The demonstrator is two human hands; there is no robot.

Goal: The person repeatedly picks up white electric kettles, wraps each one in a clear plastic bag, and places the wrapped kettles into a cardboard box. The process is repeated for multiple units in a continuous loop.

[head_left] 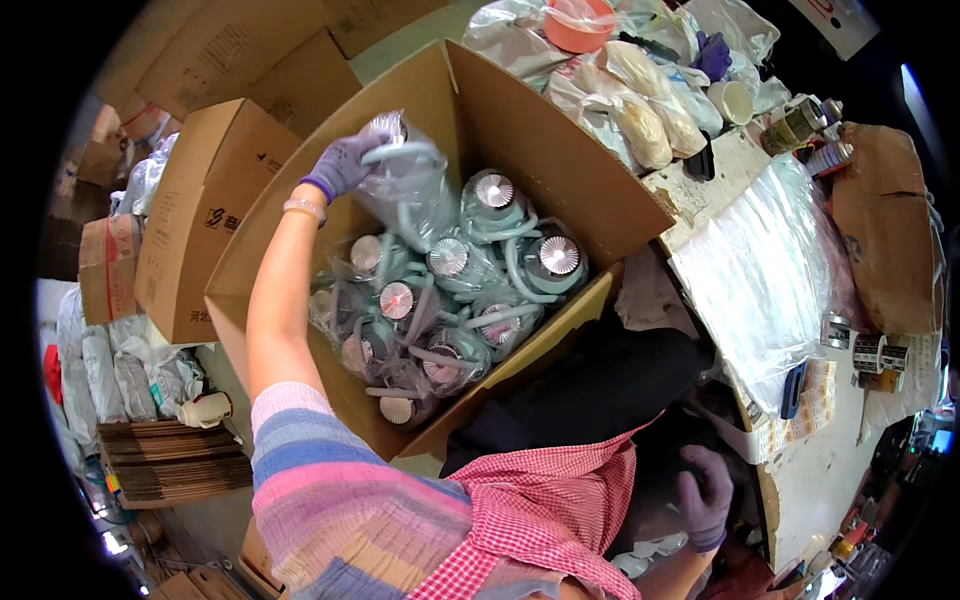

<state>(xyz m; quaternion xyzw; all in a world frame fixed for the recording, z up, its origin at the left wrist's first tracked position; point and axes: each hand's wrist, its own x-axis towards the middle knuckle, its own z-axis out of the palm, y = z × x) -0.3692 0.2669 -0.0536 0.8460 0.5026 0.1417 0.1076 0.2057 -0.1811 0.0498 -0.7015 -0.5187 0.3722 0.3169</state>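
My left hand (343, 165), in a grey-purple glove, is closed around the handle and top of a bagged thermos jug (418, 200). This pale green-grey jug tilts at the far left inside a large open cardboard box (540, 130). Below and beside it, several similar jugs (497, 205) stand packed in clear plastic, their ribbed silver lids upward and curved handles showing. The held jug's lower end meets the packed ones; whether it rests on the bottom is hidden. My right hand (706, 497), also gloved, hovers near my lap at the lower right, fingers loosely bent and apart, with nothing visible in it.
Taller closed cartons (200, 220) stand left of the box, above a stack of flattened cardboard (175, 465). On the right, a worktable (825, 480) bears clear plastic sheets (755, 270), tape rolls (870, 353) and cans (790, 128). Plastic bags and an orange bowl (580, 25) lie beyond the box.
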